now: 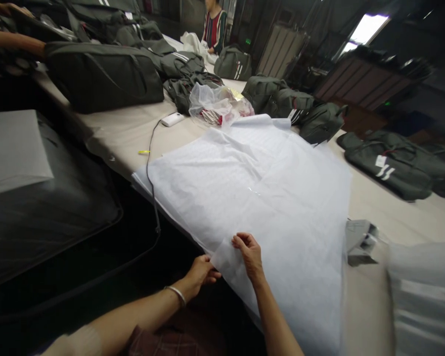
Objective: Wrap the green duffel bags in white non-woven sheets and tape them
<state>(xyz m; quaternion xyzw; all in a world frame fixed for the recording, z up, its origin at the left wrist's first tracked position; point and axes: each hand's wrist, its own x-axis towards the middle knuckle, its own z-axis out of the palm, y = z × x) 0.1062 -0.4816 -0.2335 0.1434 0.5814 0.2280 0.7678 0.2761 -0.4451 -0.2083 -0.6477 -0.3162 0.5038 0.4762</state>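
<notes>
A large stack of thin white sheets (282,198) lies over the table, creased toward its far end. At the near edge of the stack, my left hand (203,271), with a bangle on the wrist, pinches the corner of a small translucent sheet (226,259). My right hand (249,249) is just to the right, above the white sheets, its thumb and fingertips pressed together at the upper edge of that same translucent piece.
Dark green bags (107,76) line the far side, with more at the right (389,163). A clear plastic bag (222,104), white device (172,118) with a cable, and grey box (361,242) surround the sheets. A person (215,27) stands behind; another's arm (15,42) reaches in left.
</notes>
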